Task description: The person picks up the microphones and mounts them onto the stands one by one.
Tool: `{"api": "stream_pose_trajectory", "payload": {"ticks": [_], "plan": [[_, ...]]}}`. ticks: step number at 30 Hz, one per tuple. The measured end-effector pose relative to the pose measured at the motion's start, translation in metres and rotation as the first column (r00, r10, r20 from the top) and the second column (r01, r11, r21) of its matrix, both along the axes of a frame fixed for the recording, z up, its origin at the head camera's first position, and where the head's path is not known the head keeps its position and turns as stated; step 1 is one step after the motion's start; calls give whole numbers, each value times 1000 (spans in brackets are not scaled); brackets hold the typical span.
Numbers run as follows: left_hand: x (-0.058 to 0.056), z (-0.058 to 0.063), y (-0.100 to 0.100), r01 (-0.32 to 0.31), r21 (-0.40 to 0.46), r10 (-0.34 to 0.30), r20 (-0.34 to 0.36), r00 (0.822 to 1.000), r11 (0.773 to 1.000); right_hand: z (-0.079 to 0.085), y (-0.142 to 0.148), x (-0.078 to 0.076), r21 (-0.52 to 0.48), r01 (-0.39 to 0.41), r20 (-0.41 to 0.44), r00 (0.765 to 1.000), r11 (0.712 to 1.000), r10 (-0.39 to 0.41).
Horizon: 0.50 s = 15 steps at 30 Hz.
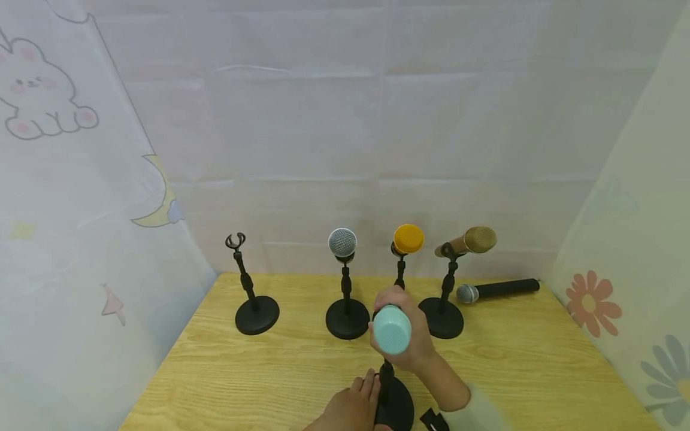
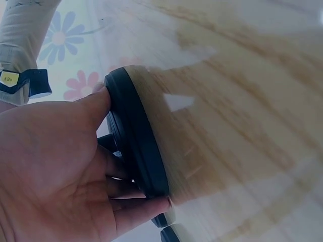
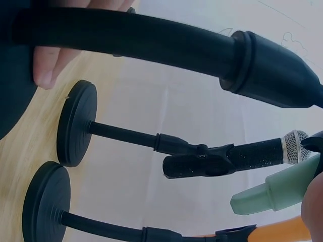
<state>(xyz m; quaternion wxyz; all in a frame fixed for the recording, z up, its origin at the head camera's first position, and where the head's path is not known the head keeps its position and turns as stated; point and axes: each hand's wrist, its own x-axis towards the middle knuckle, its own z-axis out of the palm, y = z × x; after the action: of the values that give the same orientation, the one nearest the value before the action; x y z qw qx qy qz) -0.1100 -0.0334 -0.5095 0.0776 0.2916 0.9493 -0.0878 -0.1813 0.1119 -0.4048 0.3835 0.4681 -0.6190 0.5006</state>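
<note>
A mint-green microphone points its head up at the near middle of the table, and my right hand grips its body. In the right wrist view its tapered green end shows past the clip of a black desktop stand. That stand's round base is on the table directly below. My left hand holds the base's left edge; the left wrist view shows the thumb on one side of the black base and fingers on the other. Part of the stand's upper end is hidden behind my right hand.
Behind stand a silver-headed microphone, a yellow one and a gold one, each on a black stand. An unloaded stand with its clip is at left. A black microphone lies at back right. Fabric walls border the wooden table.
</note>
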Motion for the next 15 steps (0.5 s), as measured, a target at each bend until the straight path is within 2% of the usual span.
{"api": "stream_pose_trajectory", "payload": {"ticks": [4,15], "plan": [[1,1,1,10,-24,-11,-25,1000,1000,-1,-2,-3,-28,0,-44,999,1000,-1],[1,0,3,18,-56,-21,-45,999,998,-1,-6,-6,-92,-38,-81,996,995,31]]}}
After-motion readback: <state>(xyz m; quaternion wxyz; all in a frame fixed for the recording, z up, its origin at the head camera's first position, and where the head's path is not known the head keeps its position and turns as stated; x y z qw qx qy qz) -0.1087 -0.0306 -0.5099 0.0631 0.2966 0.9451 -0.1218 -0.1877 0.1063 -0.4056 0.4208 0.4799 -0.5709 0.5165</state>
